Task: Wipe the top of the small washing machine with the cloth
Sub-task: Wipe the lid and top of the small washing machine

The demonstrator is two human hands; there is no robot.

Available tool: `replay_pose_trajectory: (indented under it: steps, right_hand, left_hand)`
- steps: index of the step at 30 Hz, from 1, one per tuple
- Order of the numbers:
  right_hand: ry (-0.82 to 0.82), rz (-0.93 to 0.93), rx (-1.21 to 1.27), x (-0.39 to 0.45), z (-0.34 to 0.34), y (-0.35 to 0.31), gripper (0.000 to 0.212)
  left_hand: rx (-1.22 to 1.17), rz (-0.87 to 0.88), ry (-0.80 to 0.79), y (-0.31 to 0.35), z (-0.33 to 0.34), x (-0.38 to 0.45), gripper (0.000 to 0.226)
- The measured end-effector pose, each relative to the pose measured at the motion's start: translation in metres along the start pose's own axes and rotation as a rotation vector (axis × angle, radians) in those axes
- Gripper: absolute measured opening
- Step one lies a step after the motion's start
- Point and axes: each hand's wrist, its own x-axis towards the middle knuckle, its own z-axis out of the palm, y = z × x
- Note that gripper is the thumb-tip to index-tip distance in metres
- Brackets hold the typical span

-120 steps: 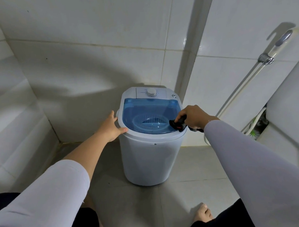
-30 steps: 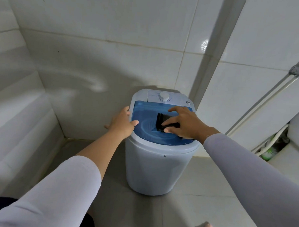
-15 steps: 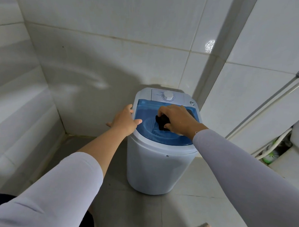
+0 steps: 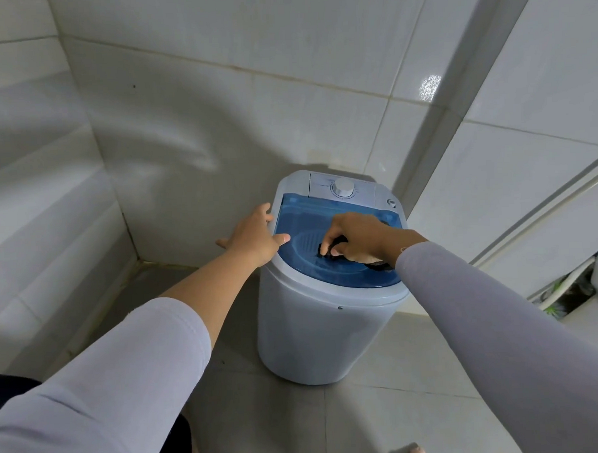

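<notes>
Cloth (image 4: 330, 249): dark wad near centre of the blue lid (image 4: 299, 226) on the small washing machine (image 4: 324, 331), fingers of the right hand (image 4: 354, 237) clamped on it. Left hand (image 4: 255, 240), fingers spread, braces the rim at 9 o'clock. Advice: press flat, overlap strokes, include the dial panel (image 4: 342, 190) at 12 o'clock.
</notes>
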Motion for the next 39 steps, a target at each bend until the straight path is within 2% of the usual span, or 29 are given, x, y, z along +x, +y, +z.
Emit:
replay_pose_trajectory:
  steps: [13,25,35,39]
  right_hand:
    - [-0.113,0.061,-0.335,-0.013,-0.008,-0.001,0.033]
    - [-0.041,0.085,0.034,-0.031,-0.008,0.027,0.026]
    - [0.070,0.137,0.066,-0.036,-0.003,0.031,0.021]
    - [0.185,0.188,0.179,-0.040,-0.012,0.033,0.021]
  left_hand:
    - [0.075,0.002,0.011,0.004,0.002,-0.002,0.071]
    - [0.089,-0.002,0.029,0.003,0.002,-0.003,0.069]
    - [0.153,-0.010,0.049,0.006,0.007,-0.003,0.060]
    - [0.187,0.006,0.060,0.010,0.007,-0.004,0.052]
